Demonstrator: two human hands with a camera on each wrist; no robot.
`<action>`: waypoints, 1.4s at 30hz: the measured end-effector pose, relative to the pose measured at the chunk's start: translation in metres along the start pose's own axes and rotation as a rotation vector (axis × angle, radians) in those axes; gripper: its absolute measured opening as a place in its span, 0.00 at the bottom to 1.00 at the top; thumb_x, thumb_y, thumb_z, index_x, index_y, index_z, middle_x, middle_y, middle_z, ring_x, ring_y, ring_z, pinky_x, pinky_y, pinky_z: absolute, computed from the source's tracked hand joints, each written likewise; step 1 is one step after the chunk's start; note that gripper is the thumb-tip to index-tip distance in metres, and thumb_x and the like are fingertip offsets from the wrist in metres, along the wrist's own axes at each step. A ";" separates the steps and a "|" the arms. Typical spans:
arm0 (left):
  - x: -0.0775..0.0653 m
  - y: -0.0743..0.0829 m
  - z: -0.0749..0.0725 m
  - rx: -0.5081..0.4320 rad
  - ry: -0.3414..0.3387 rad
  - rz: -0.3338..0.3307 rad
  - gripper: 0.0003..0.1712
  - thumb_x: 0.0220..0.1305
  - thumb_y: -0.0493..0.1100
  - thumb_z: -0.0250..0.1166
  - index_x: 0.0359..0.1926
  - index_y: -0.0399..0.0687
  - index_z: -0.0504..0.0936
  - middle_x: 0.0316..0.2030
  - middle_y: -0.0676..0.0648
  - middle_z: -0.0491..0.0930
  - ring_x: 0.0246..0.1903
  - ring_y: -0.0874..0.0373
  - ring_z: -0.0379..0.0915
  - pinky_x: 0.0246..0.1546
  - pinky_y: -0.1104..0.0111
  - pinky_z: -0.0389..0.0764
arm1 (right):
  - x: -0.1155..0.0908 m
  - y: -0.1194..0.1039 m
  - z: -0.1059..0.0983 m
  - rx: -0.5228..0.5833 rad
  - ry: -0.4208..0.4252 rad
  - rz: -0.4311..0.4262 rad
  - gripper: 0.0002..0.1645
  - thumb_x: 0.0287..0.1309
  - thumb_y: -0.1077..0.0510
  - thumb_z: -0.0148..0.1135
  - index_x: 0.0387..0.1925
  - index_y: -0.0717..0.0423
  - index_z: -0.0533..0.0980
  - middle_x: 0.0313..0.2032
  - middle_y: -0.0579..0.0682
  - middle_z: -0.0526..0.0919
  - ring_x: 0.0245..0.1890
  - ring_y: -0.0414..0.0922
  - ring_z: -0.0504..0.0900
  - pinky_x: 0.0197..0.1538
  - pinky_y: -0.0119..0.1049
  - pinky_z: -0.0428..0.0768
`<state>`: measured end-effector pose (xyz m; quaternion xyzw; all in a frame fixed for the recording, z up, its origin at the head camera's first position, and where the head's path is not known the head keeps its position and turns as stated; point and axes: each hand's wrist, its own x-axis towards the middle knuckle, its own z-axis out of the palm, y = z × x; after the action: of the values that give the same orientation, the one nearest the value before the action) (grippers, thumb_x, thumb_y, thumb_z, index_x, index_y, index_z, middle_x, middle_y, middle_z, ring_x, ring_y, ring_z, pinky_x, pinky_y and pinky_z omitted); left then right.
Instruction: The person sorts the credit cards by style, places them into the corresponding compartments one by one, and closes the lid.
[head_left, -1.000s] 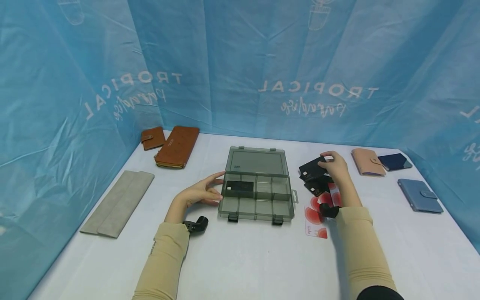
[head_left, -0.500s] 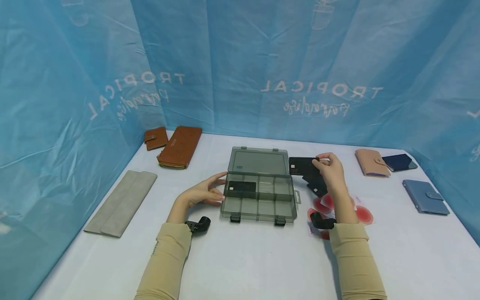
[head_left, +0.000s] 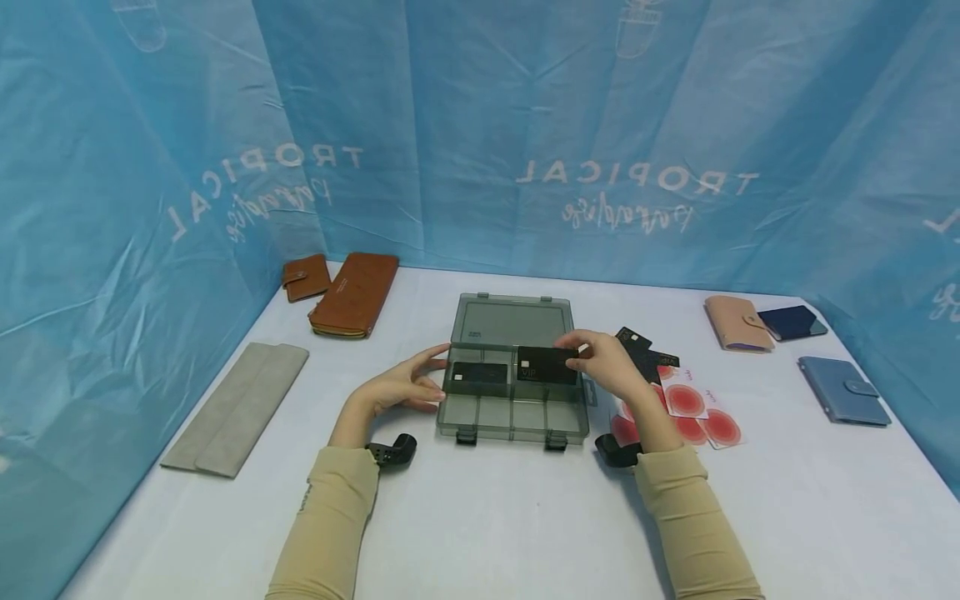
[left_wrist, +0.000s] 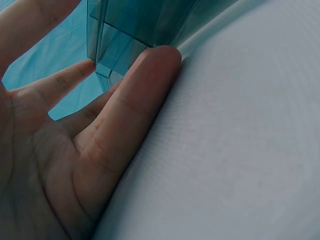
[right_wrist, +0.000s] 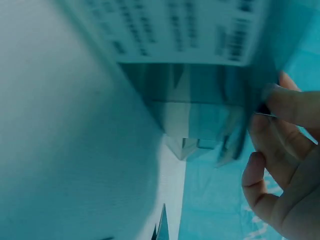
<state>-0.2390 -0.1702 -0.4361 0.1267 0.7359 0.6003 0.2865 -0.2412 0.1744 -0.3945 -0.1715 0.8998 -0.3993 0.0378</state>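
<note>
A translucent grey-green divided box (head_left: 512,434) lies with its lid (head_left: 513,322) swung back. One black card (head_left: 480,377) lies in its rear left compartments. My right hand (head_left: 609,363) pinches another black card (head_left: 546,365), marked VIP with a silver chip, between thumb and fingers over the rear right compartments. In the right wrist view only a dark sliver of that card shows at the fingertips. My left hand (head_left: 405,383) touches the box's left side with extended fingers; the left wrist view shows a fingertip (left_wrist: 162,57) against its wall.
Several black cards (head_left: 647,365) overlap cards with red circles (head_left: 684,402) right of the box. Brown wallets (head_left: 356,293) and a grey pouch (head_left: 236,408) lie left. A tan wallet (head_left: 737,323), dark blue card holder (head_left: 792,323) and blue wallet (head_left: 842,390) lie far right.
My right hand has carried the VIP card leftward from the pile of black cards to above the box's rear right compartments. My left hand stays at the box's left side.
</note>
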 end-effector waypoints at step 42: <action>0.002 -0.003 -0.002 -0.003 -0.015 0.014 0.52 0.55 0.35 0.66 0.73 0.56 0.44 0.69 0.38 0.46 0.41 0.56 0.77 0.46 0.58 0.78 | -0.018 0.054 -0.046 -0.451 -0.054 0.484 0.52 0.44 0.49 0.69 0.66 0.62 0.55 0.53 0.75 0.63 0.52 0.67 0.58 0.49 0.67 0.56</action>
<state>-0.2415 -0.1713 -0.4390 0.1360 0.7319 0.6023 0.2882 -0.2485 0.2470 -0.4041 0.0326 0.9789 -0.1648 0.1163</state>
